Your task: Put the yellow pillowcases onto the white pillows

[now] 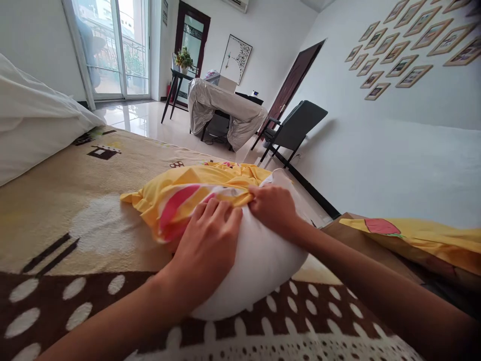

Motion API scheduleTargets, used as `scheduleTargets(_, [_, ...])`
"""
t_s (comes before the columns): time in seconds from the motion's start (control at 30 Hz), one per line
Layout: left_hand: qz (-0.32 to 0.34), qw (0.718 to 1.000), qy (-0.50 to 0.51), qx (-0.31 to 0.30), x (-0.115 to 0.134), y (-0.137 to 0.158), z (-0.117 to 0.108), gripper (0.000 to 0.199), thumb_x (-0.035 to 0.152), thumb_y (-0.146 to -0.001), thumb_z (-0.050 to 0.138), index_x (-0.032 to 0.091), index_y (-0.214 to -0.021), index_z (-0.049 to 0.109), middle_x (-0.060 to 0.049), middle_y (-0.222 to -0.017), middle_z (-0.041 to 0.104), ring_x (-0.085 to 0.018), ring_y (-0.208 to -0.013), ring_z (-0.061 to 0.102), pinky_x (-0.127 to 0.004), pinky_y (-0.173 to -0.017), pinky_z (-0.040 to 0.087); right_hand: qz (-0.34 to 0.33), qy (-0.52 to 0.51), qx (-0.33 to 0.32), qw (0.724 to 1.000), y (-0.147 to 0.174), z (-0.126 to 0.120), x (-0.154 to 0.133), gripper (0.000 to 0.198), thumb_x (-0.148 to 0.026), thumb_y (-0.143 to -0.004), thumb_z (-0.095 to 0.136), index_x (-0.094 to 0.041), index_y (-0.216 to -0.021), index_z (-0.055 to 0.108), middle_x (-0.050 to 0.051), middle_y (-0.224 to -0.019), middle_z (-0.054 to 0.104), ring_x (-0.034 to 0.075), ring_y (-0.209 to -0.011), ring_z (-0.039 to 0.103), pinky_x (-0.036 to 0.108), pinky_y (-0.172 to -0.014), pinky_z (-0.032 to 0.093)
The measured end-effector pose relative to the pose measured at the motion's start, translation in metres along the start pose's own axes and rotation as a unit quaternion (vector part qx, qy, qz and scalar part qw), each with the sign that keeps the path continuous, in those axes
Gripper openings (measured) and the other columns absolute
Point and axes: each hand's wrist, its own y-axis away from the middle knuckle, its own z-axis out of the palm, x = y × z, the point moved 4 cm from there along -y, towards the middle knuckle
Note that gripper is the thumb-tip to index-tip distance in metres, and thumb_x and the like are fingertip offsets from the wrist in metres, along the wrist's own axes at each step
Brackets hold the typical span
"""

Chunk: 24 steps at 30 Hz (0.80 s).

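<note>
A white pillow [259, 255] lies in front of me, its far part inside a yellow pillowcase [195, 176] with pink and white stripes. My left hand [212, 243] is closed on the near edge of the pillowcase, its knuckles up and fingertips hidden in the cloth. Just right of it, my right hand [273, 208] pinches the pillowcase's bunched rim. The near half of the pillow is bare under and between my hands. The pillowcase spreads away to the left in loose folds.
Underneath is a beige blanket [108, 175] with a brown, white-dotted border. White bedding [41, 120] is heaped at the left. Another yellow printed cloth [417, 240] lies at the right on a brown surface. A covered table [229, 103] and a dark chair [296, 125] stand beyond.
</note>
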Motion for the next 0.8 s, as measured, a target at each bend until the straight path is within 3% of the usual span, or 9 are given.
scheduleTargets(0.1, [0.005, 0.999, -0.046, -0.018, 0.007, 0.014, -0.019, 0.014, 0.007, -0.08, 0.046, 0.017, -0.081, 0.056, -0.008, -0.084, 0.061, -0.025, -0.076, 0.058, -0.039, -0.066, 0.048, 0.076, -0.015, -0.018, 0.997, -0.007, 0.012, 0.039, 0.026, -0.029, -0.08, 0.043, -0.02, -0.082, 0.068, 0.008, -0.076, 0.068, 0.02, -0.068, 0.058, 0.028, -0.053, 0.021])
scheduleTargets(0.17, [-0.005, 0.995, -0.059, -0.083, 0.007, 0.022, -0.022, 0.017, 0.005, -0.076, 0.046, 0.019, -0.069, 0.051, -0.002, -0.062, 0.056, -0.022, -0.052, 0.055, -0.034, -0.047, 0.043, 0.122, -0.036, -0.022, 0.992, -0.005, 0.02, 0.063, 0.026, -0.031, -0.081, 0.044, -0.021, -0.082, 0.068, 0.008, -0.079, 0.069, 0.02, -0.071, 0.058, 0.028, -0.053, 0.022])
scheduleTargets(0.23, [-0.017, 0.986, -0.059, -0.152, 0.004, 0.026, -0.014, 0.02, 0.006, -0.077, 0.044, 0.02, -0.065, 0.049, 0.0, -0.051, 0.052, -0.021, -0.041, 0.05, -0.031, -0.04, 0.036, 0.161, -0.06, -0.024, 0.985, 0.001, 0.028, 0.083, 0.026, -0.033, -0.081, 0.045, -0.021, -0.083, 0.068, 0.007, -0.081, 0.068, 0.019, -0.071, 0.058, 0.027, -0.053, 0.022])
scheduleTargets(0.3, [-0.032, 0.986, -0.044, -0.16, -0.002, 0.021, -0.001, 0.018, 0.01, -0.083, 0.042, 0.02, -0.071, 0.053, -0.001, -0.057, 0.058, -0.022, -0.045, 0.055, -0.031, -0.041, 0.038, 0.184, -0.082, -0.024, 0.979, 0.01, 0.034, 0.096, 0.026, -0.034, -0.081, 0.046, -0.021, -0.083, 0.068, 0.007, -0.08, 0.068, 0.018, -0.07, 0.056, 0.027, -0.053, 0.022])
scheduleTargets(0.37, [-0.031, 0.993, -0.01, -0.112, -0.005, 0.012, 0.013, 0.016, 0.014, -0.087, 0.041, 0.019, -0.084, 0.056, -0.004, -0.075, 0.064, -0.022, -0.062, 0.061, -0.032, -0.052, 0.047, 0.191, -0.094, -0.02, 0.977, 0.019, 0.037, 0.102, 0.026, -0.034, -0.082, 0.046, -0.021, -0.083, 0.068, 0.006, -0.078, 0.067, 0.017, -0.067, 0.054, 0.026, -0.053, 0.022])
scheduleTargets(0.43, [-0.008, 0.998, 0.016, -0.062, -0.006, 0.005, 0.025, 0.015, 0.016, -0.089, 0.043, 0.018, -0.095, 0.056, -0.006, -0.091, 0.064, -0.022, -0.081, 0.062, -0.035, -0.068, 0.051, 0.19, -0.094, -0.014, 0.977, 0.027, 0.038, 0.1, 0.026, -0.033, -0.083, 0.045, -0.02, -0.085, 0.068, 0.006, -0.076, 0.067, 0.017, -0.064, 0.053, 0.026, -0.053, 0.022])
scheduleTargets(0.5, [0.004, 0.999, 0.012, -0.053, -0.006, 0.001, 0.036, 0.019, 0.015, -0.088, 0.045, 0.018, -0.103, 0.057, -0.007, -0.102, 0.063, -0.024, -0.091, 0.059, -0.038, -0.078, 0.051, 0.182, -0.087, -0.011, 0.979, 0.033, 0.035, 0.092, 0.025, -0.03, -0.083, 0.045, -0.02, -0.087, 0.068, 0.006, -0.075, 0.067, 0.017, -0.063, 0.053, 0.027, -0.053, 0.021])
scheduleTargets(0.67, [-0.043, 0.989, -0.07, -0.125, -0.017, 0.002, 0.052, 0.028, 0.01, -0.087, 0.043, 0.014, -0.111, 0.058, -0.013, -0.105, 0.064, -0.028, -0.099, 0.059, -0.043, -0.083, 0.051, 0.129, -0.041, -0.008, 0.991, 0.038, 0.022, 0.06, 0.025, -0.028, -0.082, 0.044, -0.021, -0.087, 0.067, 0.006, -0.075, 0.067, 0.018, -0.067, 0.056, 0.028, -0.054, 0.021])
scheduleTargets(0.8, [-0.084, 0.978, -0.064, -0.182, -0.03, 0.001, 0.053, 0.033, 0.011, -0.088, 0.041, 0.016, -0.115, 0.059, -0.015, -0.102, 0.066, -0.029, -0.094, 0.062, -0.043, -0.077, 0.051, 0.093, -0.012, -0.008, 0.996, 0.033, 0.012, 0.041, 0.028, -0.029, -0.083, 0.043, -0.022, -0.094, 0.067, 0.007, -0.081, 0.068, 0.019, -0.071, 0.058, 0.029, -0.055, 0.022])
